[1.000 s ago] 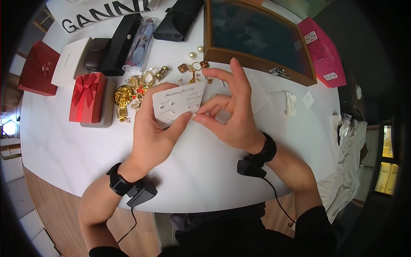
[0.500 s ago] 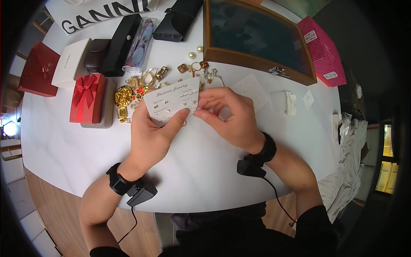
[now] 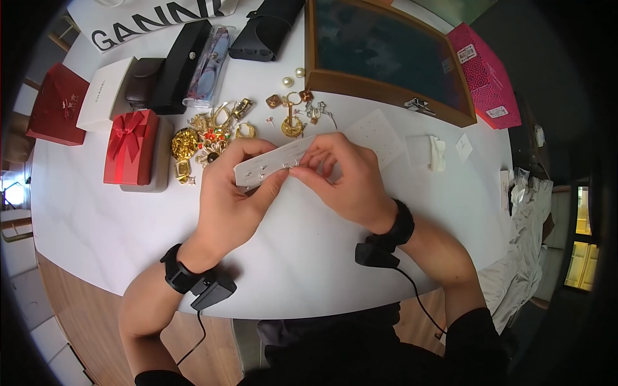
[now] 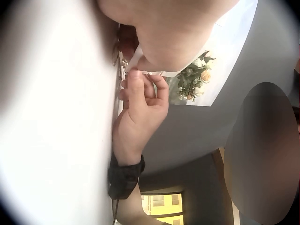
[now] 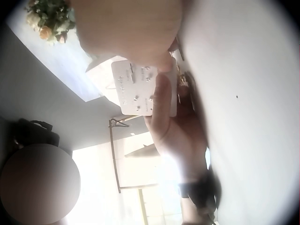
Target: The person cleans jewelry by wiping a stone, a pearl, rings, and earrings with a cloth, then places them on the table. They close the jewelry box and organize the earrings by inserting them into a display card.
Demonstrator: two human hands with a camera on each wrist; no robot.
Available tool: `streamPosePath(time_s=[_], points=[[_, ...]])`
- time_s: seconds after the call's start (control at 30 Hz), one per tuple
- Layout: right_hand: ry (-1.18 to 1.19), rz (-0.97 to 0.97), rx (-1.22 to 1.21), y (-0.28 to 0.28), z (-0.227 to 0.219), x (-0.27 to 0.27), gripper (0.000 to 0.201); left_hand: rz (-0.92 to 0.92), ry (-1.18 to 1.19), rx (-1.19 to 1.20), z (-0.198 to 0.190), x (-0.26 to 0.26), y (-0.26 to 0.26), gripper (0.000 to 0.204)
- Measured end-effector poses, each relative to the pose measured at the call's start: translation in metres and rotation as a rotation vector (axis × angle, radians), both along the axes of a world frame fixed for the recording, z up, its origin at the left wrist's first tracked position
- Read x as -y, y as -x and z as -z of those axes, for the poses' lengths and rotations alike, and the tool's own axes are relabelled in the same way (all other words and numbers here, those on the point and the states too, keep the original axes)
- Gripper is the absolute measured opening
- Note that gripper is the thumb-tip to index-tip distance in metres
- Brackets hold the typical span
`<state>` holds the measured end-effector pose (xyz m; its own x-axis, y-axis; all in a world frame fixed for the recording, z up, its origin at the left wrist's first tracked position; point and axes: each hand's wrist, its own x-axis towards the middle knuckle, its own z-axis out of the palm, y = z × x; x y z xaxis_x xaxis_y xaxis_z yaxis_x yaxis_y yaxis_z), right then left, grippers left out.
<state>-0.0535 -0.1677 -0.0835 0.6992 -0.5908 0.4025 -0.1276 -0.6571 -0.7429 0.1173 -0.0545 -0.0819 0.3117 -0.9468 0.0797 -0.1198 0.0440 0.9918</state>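
Observation:
A white earring card (image 3: 270, 162) printed with lettering carries several small stud earrings in rows. My left hand (image 3: 228, 202) grips its left and lower part, thumb across the front and fingers behind. At the card's right edge my right hand (image 3: 351, 183) pinches, thumb tip beside a stud and curled fingers reaching behind. The right wrist view shows the face of the card (image 5: 124, 91) with the left thumb (image 5: 161, 101) lying over it. Which stud lies under the right fingertips, I cannot tell.
Gold jewelry (image 3: 206, 132) lies piled behind the left hand; a round gold earring (image 3: 291, 126) and two pearls (image 3: 288, 82) are further right. A red gift box (image 3: 132, 148) stands left. Behind are a wooden case (image 3: 386, 96) and a pink box (image 3: 483, 80); another white card (image 3: 376, 138) lies right.
The right hand's raised fingers have folded down to the card's edge. The card shifted left, then back right, and now tips so its face looks narrower. Gold earrings behind it have come into sight.

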Motion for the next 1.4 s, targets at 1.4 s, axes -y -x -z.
streamPosePath(time_s=[1.4], points=[[0.584,-0.046,0.137,0.007,-0.007,0.006,0.031,0.134,0.545,0.587,-0.015,0.006,-0.014,0.041]])
